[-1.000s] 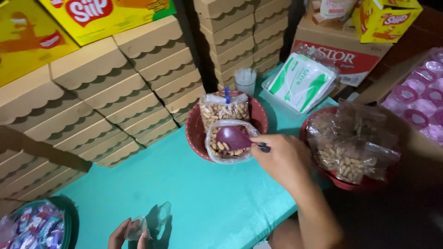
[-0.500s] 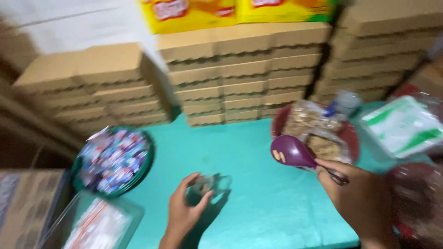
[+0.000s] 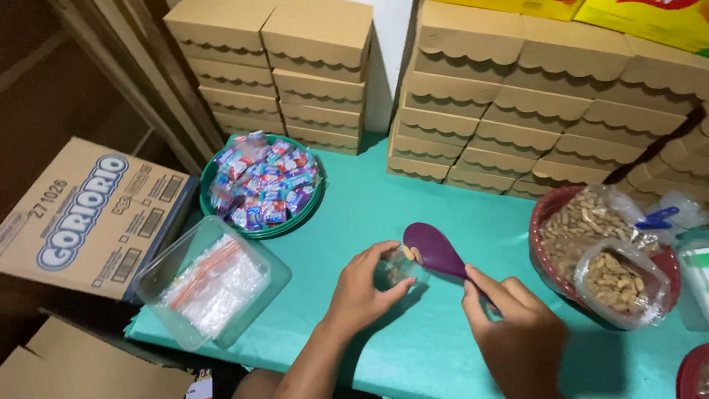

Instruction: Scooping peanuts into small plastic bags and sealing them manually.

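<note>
Cartons (image 3: 317, 66) of tan card with scalloped lids, stacked in two groups along the back of a teal table (image 3: 436, 355), a white wall strip between them; yellow boxes (image 3: 628, 15) with red print sit on top of the right-hand stack. Brown shipping box (image 3: 85, 218) with blue-and-white lettering at far left, off the table edge; a plain brown box (image 3: 88, 366) lies below it. Green bowl (image 3: 303, 214) near the left stack, heaped with small wrapped sweets (image 3: 262, 185) in blue, red and white. Clear tub (image 3: 210, 281) at the front left corner, holding a bundle of clear zip bags (image 3: 214, 284) with red seal strips. Red basin (image 3: 550, 214) at right, holding two open clear sacks of peanuts (image 3: 591, 240), a blue clip (image 3: 653, 219) beside them. Left hand (image 3: 365, 284) curled around a small clear bag (image 3: 395, 267), fingers and thumb pinching its mouth. Right hand (image 3: 517, 329) closed on the handle of a purple scoop (image 3: 436, 251), thumb and forefinger gripping it. Scoop bowl tilted toward the bag mouth, a few nuts at its tip, touching or just beside the bag; both lie between the hands, at mid-table, well apart from the green bowl and near the basin.
</note>
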